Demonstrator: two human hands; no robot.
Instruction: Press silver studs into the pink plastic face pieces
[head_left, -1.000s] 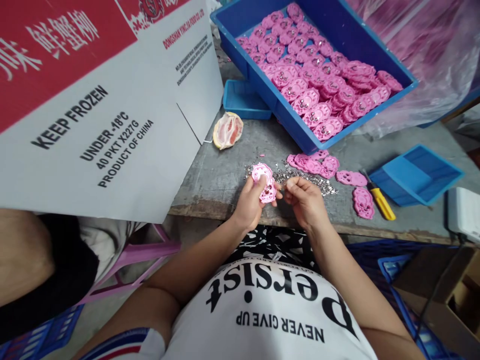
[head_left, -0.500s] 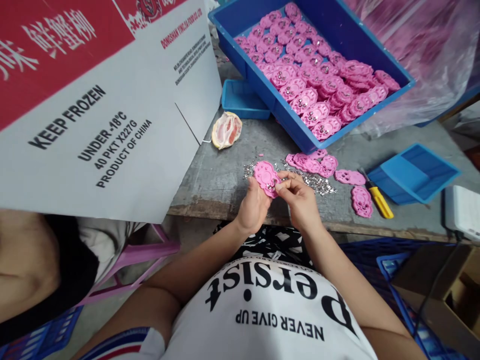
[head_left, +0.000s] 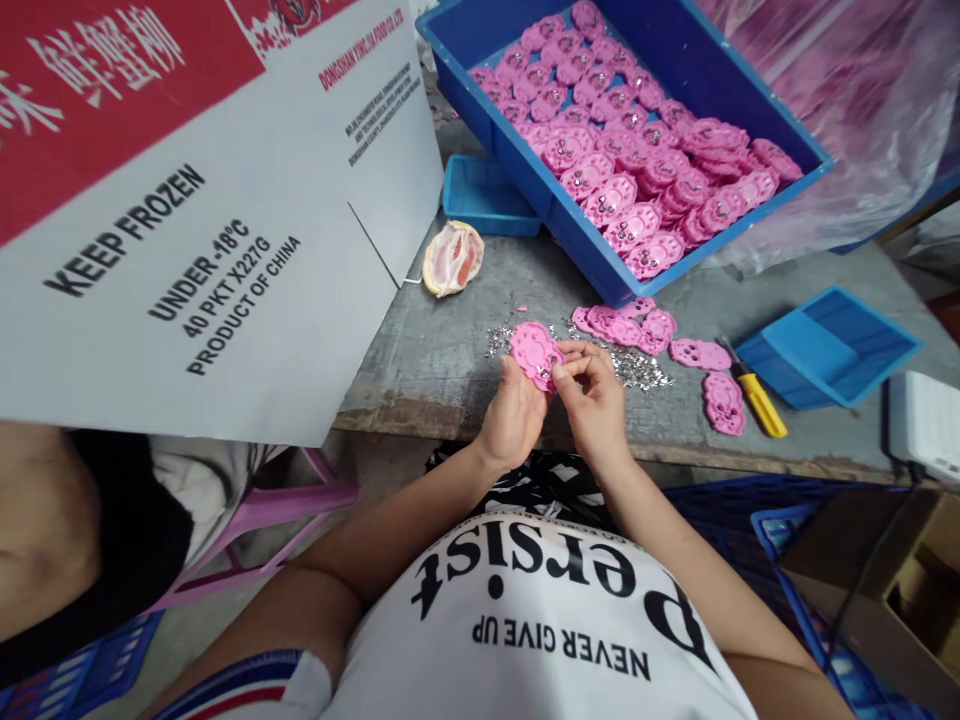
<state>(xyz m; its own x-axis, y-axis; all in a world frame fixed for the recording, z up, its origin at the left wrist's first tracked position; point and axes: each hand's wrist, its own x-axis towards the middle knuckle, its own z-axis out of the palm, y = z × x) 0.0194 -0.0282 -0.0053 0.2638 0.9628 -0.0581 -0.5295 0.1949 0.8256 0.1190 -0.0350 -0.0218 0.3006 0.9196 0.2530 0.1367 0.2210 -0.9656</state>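
Note:
My left hand (head_left: 512, 418) is closed round a pink scalloped plastic piece (head_left: 535, 352), held just above the table's near edge. My right hand (head_left: 595, 397) is pinched against the right side of that same piece; whatever small thing its fingertips hold is too small to make out. Just beyond my hands lies a scatter of tiny silver metal bits (head_left: 634, 366). More loose pink pieces (head_left: 628, 327) lie on the grey table (head_left: 442, 350) to the right.
A big blue tray (head_left: 581, 262) full of pink pieces stands at the back. A small blue tray (head_left: 829, 345) and a yellow-handled screwdriver (head_left: 759, 397) are to the right. A peeled fruit piece (head_left: 452, 258) and a cardboard box (head_left: 195, 220) are left. Another person's arm (head_left: 37, 520) is lower left.
My right hand has closed in from the right and now pinches at the pink piece, which has tilted flatter in my left hand. Both hands have stayed over the table's near edge.

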